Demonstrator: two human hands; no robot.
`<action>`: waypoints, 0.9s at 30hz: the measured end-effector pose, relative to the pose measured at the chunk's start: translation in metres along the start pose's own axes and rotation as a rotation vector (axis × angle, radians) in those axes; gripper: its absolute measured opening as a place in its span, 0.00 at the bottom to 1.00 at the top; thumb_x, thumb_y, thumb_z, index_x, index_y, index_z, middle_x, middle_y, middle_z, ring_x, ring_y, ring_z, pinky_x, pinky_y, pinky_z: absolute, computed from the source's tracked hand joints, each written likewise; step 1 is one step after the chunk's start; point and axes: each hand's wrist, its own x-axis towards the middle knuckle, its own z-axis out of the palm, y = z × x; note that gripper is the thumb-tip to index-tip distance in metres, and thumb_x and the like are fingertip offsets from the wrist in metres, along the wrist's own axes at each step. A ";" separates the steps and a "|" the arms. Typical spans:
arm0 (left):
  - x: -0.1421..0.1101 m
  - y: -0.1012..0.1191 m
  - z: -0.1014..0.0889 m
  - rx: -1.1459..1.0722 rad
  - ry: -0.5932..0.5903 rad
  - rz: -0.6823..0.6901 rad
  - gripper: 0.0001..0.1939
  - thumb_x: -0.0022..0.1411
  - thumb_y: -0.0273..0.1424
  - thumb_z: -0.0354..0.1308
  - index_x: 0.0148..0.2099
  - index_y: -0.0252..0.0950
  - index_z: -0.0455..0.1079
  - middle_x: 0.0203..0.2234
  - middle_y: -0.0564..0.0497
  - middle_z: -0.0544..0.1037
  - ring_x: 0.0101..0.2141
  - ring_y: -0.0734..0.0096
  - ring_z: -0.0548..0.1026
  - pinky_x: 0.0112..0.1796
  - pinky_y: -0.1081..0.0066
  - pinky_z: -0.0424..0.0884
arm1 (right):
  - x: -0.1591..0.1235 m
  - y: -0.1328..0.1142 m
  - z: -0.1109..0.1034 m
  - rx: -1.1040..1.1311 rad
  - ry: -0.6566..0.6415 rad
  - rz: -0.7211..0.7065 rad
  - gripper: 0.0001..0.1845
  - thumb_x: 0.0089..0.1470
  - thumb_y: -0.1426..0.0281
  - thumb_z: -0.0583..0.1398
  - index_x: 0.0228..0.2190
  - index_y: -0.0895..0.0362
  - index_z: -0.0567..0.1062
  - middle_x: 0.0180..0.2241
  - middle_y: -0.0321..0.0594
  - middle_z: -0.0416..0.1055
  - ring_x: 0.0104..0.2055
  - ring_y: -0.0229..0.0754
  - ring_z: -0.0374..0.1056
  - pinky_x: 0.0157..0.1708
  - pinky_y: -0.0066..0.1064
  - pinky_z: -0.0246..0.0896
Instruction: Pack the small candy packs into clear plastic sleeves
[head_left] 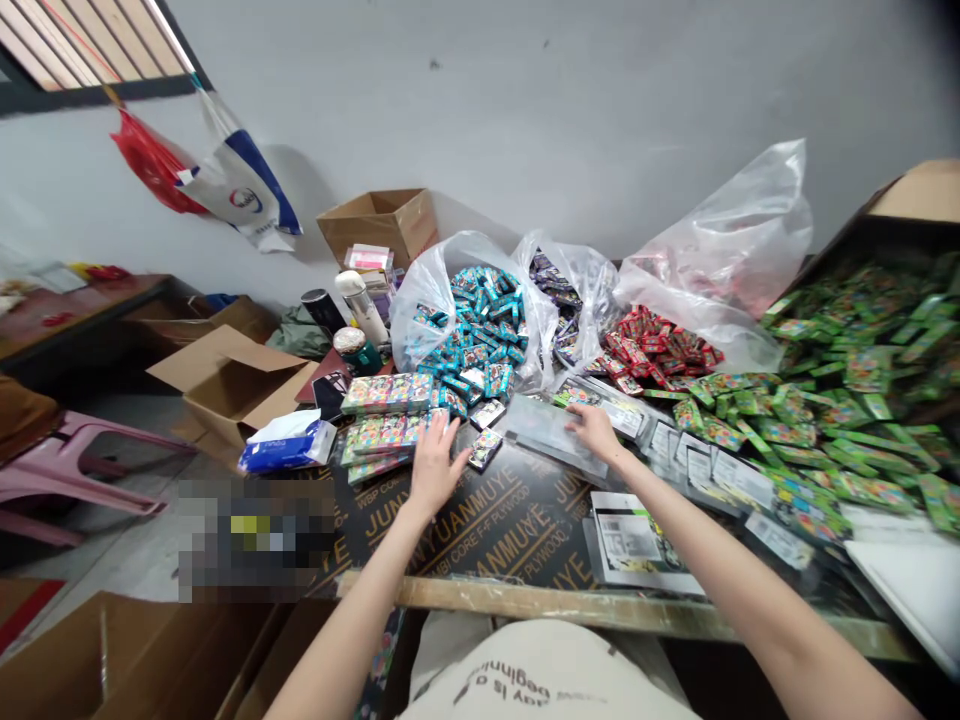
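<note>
My left hand (435, 466) is palm down with its fingers spread, at the right end of stacked colourful small-box bundles (382, 432). Whether its fingertips touch them is hard to tell. Just right of it, a small black-and-white box (485, 450) lies on the table. My right hand (596, 432) has its thumb and fingers closed on the edge of a clear plastic sleeve (536, 425), which lies flat and looks bare inside. Behind both hands is a heap of small blue boxes (480, 320) in a clear bag.
Small red boxes (652, 350) spill from another bag. Green boxes (862, 390) fill the right side. Printed packages (630, 535) lie near the wooden front edge (562, 600). Bottles (360, 305), a blue tissue pack (285, 445) and an open carton (240, 385) stand left.
</note>
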 end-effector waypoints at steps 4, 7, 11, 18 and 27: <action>0.000 0.034 0.017 -0.450 -0.062 -0.123 0.23 0.55 0.37 0.56 0.53 0.36 0.64 0.54 0.41 0.64 0.55 0.57 0.60 0.55 0.54 0.53 | 0.002 -0.011 -0.026 0.043 0.097 -0.009 0.11 0.51 0.69 0.54 0.33 0.56 0.75 0.31 0.44 0.75 0.33 0.48 0.70 0.35 0.37 0.61; 0.003 0.060 0.034 -0.913 -0.134 -0.343 0.36 0.50 0.39 0.60 0.59 0.36 0.54 0.54 0.39 0.64 0.53 0.58 0.64 0.52 0.57 0.59 | -0.022 -0.041 -0.034 0.111 0.157 -0.073 0.14 0.54 0.67 0.51 0.36 0.54 0.75 0.36 0.43 0.75 0.37 0.48 0.71 0.38 0.39 0.62; 0.014 0.098 0.047 -1.427 -0.109 -0.504 0.39 0.49 0.44 0.59 0.60 0.40 0.50 0.54 0.43 0.63 0.51 0.61 0.66 0.48 0.64 0.64 | -0.080 -0.100 -0.023 0.338 0.108 -0.258 0.17 0.56 0.68 0.49 0.45 0.49 0.71 0.42 0.39 0.72 0.43 0.47 0.69 0.44 0.39 0.62; -0.001 0.116 0.031 -1.749 -0.325 -0.540 0.29 0.53 0.52 0.46 0.43 0.32 0.69 0.35 0.44 0.76 0.36 0.63 0.73 0.38 0.66 0.68 | -0.098 -0.133 -0.045 0.448 0.166 -0.255 0.19 0.53 0.64 0.56 0.47 0.49 0.67 0.48 0.43 0.65 0.51 0.48 0.61 0.51 0.43 0.56; -0.023 0.112 0.021 -1.594 -0.639 -0.428 0.25 0.45 0.42 0.59 0.44 0.32 0.69 0.36 0.45 0.74 0.33 0.67 0.70 0.33 0.71 0.63 | -0.076 -0.114 -0.081 0.384 0.084 -0.297 0.21 0.44 0.62 0.63 0.41 0.53 0.66 0.32 0.39 0.67 0.38 0.46 0.63 0.43 0.40 0.56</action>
